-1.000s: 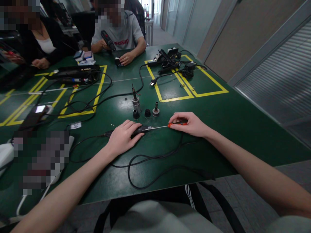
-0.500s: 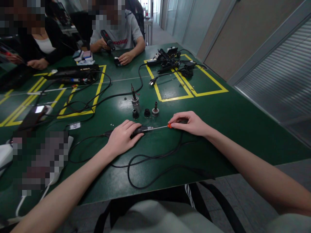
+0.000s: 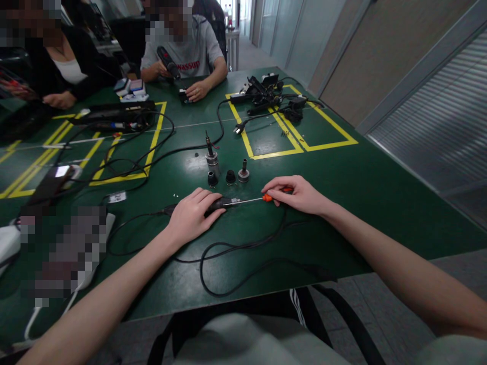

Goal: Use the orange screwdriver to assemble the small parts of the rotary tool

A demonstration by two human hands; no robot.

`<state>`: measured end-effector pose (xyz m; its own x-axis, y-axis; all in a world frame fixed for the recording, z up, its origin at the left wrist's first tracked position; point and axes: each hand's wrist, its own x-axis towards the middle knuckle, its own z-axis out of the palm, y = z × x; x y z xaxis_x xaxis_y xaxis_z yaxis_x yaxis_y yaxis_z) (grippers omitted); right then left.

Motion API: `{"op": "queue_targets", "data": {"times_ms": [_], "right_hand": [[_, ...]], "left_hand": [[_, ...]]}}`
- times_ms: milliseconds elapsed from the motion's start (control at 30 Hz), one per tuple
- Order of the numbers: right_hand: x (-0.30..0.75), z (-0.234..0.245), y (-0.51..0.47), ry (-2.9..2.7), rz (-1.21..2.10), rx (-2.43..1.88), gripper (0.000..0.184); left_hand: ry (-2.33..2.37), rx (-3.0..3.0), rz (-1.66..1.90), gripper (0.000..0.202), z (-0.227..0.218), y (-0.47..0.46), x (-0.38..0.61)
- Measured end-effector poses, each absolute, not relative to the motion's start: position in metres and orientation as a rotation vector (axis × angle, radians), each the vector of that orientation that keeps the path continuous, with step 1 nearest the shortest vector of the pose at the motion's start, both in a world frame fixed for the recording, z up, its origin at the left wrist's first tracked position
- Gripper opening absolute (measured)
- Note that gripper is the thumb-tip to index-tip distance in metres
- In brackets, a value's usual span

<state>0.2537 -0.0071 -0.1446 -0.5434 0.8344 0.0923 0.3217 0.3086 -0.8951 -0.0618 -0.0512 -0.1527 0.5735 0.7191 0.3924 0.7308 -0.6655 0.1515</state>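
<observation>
My left hand (image 3: 195,215) is wrapped round a black corded tool handle (image 3: 218,204) lying on the green table, its open metal-fitted end pointing right. In my right hand (image 3: 297,195) is a screwdriver (image 3: 267,197) with an orange and black handle, pinched between thumb and fingers. Its thin shaft runs left to the end of the tool handle; whether the tip touches inside cannot be made out. Just beyond stand a metal cylinder part with a dark pointed tip (image 3: 211,157), two small black caps (image 3: 231,176) and a short metal nozzle (image 3: 244,172).
Black cable (image 3: 243,247) loops across the table near its front edge. A pile of black devices and cords (image 3: 262,96) lies within yellow tape at the back right. Two people sit opposite; one holds a black tool (image 3: 168,62). A power strip (image 3: 53,177) lies at left.
My right fingers have shifted slightly round the screwdriver, and more of its orange handle shows. My left hand and the tool handle stay in place.
</observation>
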Motion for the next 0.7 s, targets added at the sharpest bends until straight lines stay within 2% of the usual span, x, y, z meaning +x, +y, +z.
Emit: {"op": "queue_targets", "data": {"times_ms": [533,700], "right_hand": [[0.251,-0.1429,-0.008,-2.058,1.145,-0.989,0.027],[0.2515,-0.1394,-0.009,-2.182,1.098,-1.01,0.035]], "left_hand": [[-1.294,-2.778,-0.663,0.034,-0.1515,-0.0517,-0.0618],[-1.287,-2.775,-0.665,0.033,-0.1501,-0.052,-0.0622]]}}
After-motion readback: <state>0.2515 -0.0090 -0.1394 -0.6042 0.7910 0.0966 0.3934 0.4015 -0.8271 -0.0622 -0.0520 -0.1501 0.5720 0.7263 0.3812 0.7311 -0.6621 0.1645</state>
